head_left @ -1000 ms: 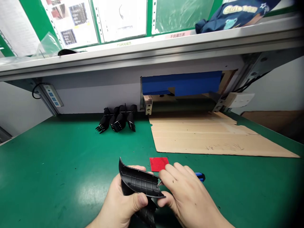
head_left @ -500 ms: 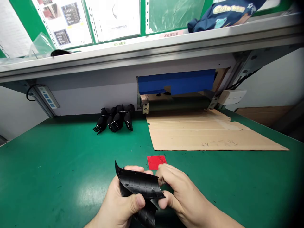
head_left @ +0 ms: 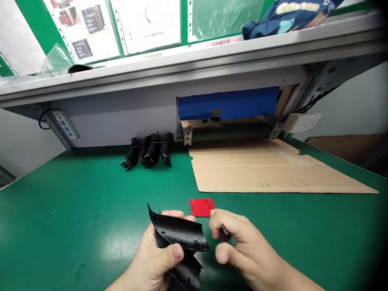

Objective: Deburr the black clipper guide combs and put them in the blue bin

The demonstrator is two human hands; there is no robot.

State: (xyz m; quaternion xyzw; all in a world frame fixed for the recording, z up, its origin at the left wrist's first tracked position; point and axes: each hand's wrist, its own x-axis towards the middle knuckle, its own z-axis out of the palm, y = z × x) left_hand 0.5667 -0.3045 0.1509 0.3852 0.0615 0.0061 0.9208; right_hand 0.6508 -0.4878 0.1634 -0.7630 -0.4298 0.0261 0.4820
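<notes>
While the left hand (head_left: 159,256) grips two curved black parts (head_left: 182,234) above the near middle of the green table (head_left: 75,214), the right hand (head_left: 242,242) is curled just beside them, to the right, around a small dark object (head_left: 226,232) (mostly hidden by fingers). Red square (head_left: 202,207) lies beyond both; black pieces (head_left: 148,151) stand far left of the cardboard (head_left: 257,173).

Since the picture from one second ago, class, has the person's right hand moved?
Yes, to the right: the right hand had its thumb tip below the red square; now that tip is past the square's right edge.
</notes>
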